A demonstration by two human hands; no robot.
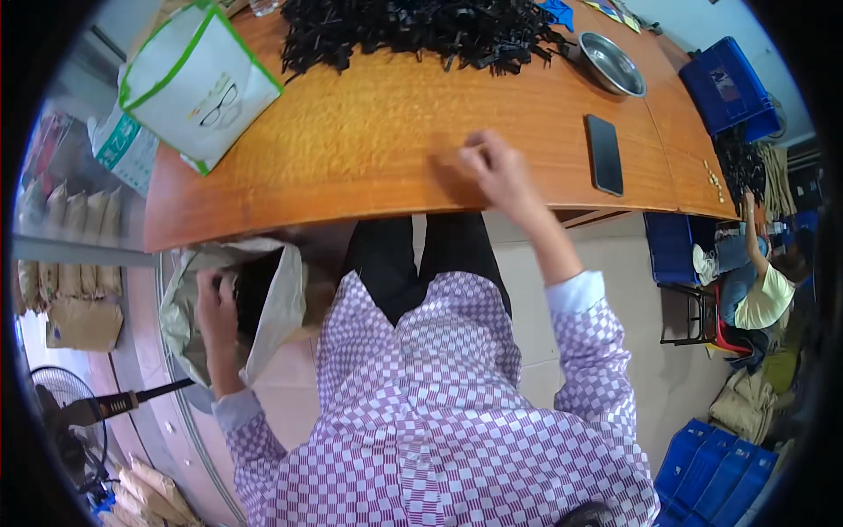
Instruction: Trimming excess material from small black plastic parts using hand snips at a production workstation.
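My left hand [217, 312] reaches into the mouth of a pale sack [285, 299] below the table's left front edge. Its fingers are curled, partly hidden, and dark contents show beside them. Above the front part of the wooden table [369, 132], my right hand [499, 171] is bent inward with its fingers drawn together, slightly blurred. Whatever it may hold is too small to make out. Beyond it, at the table's far side, lies a large heap of black strip-like pieces [413, 31].
A white bag with green edging [189, 88] stands at the table's left. Right of the heap are a metal bowl [612, 64] and a black phone [604, 154]. Small pale pieces [713, 180] lie farther right, near a seated person [768, 294]. A fan [70, 413] stands lower left.
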